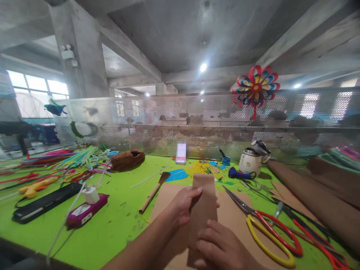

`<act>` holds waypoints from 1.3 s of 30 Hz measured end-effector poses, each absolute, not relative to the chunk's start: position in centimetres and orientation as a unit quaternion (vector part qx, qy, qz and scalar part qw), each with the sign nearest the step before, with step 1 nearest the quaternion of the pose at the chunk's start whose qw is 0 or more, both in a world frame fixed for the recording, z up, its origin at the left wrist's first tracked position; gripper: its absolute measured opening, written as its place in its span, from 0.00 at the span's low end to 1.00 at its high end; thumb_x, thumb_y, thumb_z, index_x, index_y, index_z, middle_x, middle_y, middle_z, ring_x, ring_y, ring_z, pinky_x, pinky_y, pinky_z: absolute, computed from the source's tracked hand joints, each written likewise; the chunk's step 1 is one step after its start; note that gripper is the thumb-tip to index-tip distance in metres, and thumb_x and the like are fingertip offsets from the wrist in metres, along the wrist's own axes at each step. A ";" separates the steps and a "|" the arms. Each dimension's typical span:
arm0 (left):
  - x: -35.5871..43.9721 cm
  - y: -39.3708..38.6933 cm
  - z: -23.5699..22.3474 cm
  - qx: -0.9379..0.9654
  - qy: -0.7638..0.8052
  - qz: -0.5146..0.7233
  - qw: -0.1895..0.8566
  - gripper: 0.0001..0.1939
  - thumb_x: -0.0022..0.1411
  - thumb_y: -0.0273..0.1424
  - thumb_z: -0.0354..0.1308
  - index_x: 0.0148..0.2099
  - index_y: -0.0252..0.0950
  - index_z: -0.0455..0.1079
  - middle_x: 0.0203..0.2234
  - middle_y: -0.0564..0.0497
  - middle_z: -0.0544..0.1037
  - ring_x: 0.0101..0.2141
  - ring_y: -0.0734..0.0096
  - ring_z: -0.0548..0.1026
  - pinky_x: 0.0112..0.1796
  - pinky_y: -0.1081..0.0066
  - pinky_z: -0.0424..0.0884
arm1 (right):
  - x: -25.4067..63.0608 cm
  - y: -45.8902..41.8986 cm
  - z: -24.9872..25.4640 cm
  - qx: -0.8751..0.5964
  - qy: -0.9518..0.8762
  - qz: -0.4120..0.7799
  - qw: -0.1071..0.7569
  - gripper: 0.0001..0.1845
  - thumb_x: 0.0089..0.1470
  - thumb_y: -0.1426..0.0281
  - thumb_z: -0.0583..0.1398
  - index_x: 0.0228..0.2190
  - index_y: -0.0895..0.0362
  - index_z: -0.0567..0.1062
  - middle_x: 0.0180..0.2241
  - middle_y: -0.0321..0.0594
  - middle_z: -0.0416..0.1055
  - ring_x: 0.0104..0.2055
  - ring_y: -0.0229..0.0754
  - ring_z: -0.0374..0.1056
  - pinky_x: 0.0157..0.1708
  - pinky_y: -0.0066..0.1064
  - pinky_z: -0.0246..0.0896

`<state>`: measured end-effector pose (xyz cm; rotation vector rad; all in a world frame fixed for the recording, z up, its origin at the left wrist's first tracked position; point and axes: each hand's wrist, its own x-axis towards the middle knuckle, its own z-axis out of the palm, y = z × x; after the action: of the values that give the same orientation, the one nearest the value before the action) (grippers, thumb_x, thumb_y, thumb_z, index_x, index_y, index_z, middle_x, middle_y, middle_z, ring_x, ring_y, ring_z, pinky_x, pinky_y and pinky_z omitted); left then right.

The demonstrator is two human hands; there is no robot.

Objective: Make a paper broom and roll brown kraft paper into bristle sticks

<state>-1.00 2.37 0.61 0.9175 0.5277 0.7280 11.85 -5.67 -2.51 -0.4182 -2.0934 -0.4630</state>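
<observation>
A long strip of brown kraft paper (pixel 203 210) is held up in front of me. My left hand (pixel 182 206) grips its left edge, with the thumb across the front and fingertips showing past the right edge. Lower down, my right hand (pixel 218 245) has its fingers curled on the strip's bottom part. Beneath both hands lies a larger sheet of brown paper (pixel 163 204). Large scissors (pixel 253 212) with one red and one yellow handle rest on its right side, blades partly apart. To the left is a brush with a wooden handle (pixel 153 193).
A magenta power strip (pixel 87 215) with a white charger and a black case (pixel 46 202) lie left on the green table (pixel 118 240). Behind are colored pipe cleaners (pixel 75 161), a phone (pixel 181 152) and a white pot (pixel 249 163). A perforated screen (pixel 168 116) borders the back.
</observation>
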 end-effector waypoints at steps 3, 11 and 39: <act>-1.5 2.4 0.4 0.418 0.240 0.354 0.801 0.13 0.58 0.33 0.56 0.39 0.25 0.71 0.30 0.38 0.79 0.31 0.59 0.78 0.38 0.63 0.70 | 13.2 -5.8 -1.9 -0.236 -0.809 -0.108 0.528 0.08 0.59 0.71 0.52 0.39 0.56 0.69 0.30 0.43 0.74 0.31 0.40 0.70 0.36 0.31 0.67; -2.0 2.0 0.0 0.437 0.261 0.355 0.784 0.14 0.56 0.30 0.56 0.42 0.25 0.70 0.29 0.38 0.79 0.28 0.58 0.78 0.35 0.61 0.71 | 18.9 -3.1 -1.6 -0.500 -0.664 0.072 0.551 0.13 0.55 0.61 0.57 0.25 0.56 0.73 0.17 0.33 0.65 0.18 0.36 0.61 0.18 0.25 0.57; -1.9 1.8 -0.6 0.449 0.259 0.356 0.778 0.13 0.54 0.33 0.58 0.36 0.26 0.71 0.25 0.39 0.78 0.24 0.62 0.76 0.31 0.65 0.70 | 16.2 -2.6 -3.4 -0.514 -0.611 0.318 0.511 0.20 0.51 0.53 0.56 0.19 0.56 0.64 0.17 0.32 0.57 0.21 0.37 0.56 0.23 0.29 0.53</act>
<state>-1.90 1.82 -0.61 0.9710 0.5602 0.7693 16.21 -2.60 -3.40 -1.2359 -1.4707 0.7658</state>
